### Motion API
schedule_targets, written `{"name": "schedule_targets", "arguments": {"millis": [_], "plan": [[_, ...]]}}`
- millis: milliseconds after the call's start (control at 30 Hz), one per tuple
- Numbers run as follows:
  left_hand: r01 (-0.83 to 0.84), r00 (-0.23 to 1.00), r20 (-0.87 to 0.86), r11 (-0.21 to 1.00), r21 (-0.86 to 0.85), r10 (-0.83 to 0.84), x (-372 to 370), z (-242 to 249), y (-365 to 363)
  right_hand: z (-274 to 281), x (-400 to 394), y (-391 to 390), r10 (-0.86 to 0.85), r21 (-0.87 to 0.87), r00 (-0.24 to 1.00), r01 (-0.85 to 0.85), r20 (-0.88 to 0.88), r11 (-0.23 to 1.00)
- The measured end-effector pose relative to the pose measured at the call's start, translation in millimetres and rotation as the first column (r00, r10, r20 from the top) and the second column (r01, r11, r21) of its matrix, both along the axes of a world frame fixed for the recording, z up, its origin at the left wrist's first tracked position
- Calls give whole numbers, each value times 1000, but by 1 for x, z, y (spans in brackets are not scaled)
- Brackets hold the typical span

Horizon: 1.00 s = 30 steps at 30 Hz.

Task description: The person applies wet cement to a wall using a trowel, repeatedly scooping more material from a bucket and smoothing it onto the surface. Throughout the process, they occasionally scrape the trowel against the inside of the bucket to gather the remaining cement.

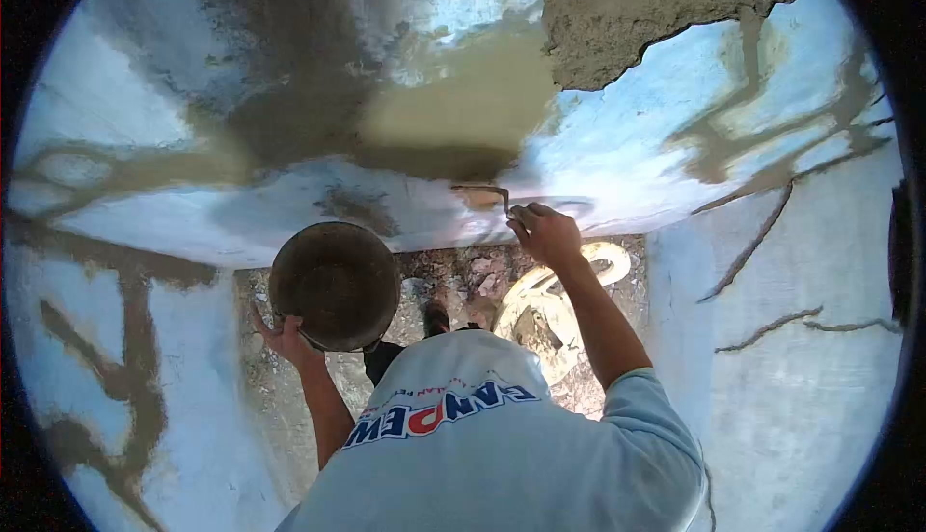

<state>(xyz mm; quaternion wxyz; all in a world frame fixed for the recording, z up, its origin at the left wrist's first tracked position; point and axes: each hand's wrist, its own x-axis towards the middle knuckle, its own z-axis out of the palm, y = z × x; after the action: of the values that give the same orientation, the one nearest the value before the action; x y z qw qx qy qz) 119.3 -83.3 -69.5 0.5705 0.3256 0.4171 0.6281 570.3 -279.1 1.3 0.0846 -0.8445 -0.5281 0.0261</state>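
Your left hand [283, 339] holds the bowl [335, 281], at left, by its near-left rim; likely stiff, heavier if loaded, so support underneath. Your right hand [550, 236] grips the probably light trowel [503, 194] by its handle, near the far wall [617, 161].

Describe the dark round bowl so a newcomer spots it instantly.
Start at the pale blue, brown-patched wall; below it is rubble-strewn, brownish ground. Above that ground's left side, the bare left hand holds the dark round bowl by its edge. Its dark circle differs from the pale-yellow looped object further right.
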Motion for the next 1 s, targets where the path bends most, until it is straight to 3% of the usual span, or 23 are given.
{"name": "schedule_targets", "arguments": {"millis": [67,267,300,400,467,567,633,733,800,900,967,1000], "plan": [[28,1000,11,999,-18,-28,-8,-4,1,-8,4,4,-37,4,998,36,46,999],[-3,999,-52,997,75,6,-21,-12,3,49,21,-2,-12,337,992,-31,124,941],[-16,997,-79,999,30,19,-19,-9,0,59,24,-4,-18,385,991,-36,134,922],[-22,997,-73,999,-43,19,-13,4,-6,98,26,-12,6,432,993,-56,117,900],[10,998,60,1000,-9,-9,-11,0,-6,116,26,-17,-10,476,1000,-4,25,880],[-59,997,47,998,-22,60,-2,6,-11,126,33,-24,82,629,996,-43,-32,777],[-92,995,-34,996,-23,91,-7,-1,-11,124,27,-30,-24,569,975,149,-221,809],[-105,990,-94,994,-42,101,-6,0,-13,91,19,-15,182,519,982,-134,-42,844],[-101,991,-95,993,-61,95,-3,8,-16,63,7,-4,139,306,985,-102,-103,947],[-98,993,-75,994,-37,95,-3,8,-15,47,5,22,161,71,985,-156,-60,985],[-88,993,-78,995,38,91,-16,-13,-11,50,13,37,66,111,988,-51,-138,992],[-89,994,-70,996,8,89,-17,-10,-12,61,20,39,82,134,996,-76,-40,988]]}}
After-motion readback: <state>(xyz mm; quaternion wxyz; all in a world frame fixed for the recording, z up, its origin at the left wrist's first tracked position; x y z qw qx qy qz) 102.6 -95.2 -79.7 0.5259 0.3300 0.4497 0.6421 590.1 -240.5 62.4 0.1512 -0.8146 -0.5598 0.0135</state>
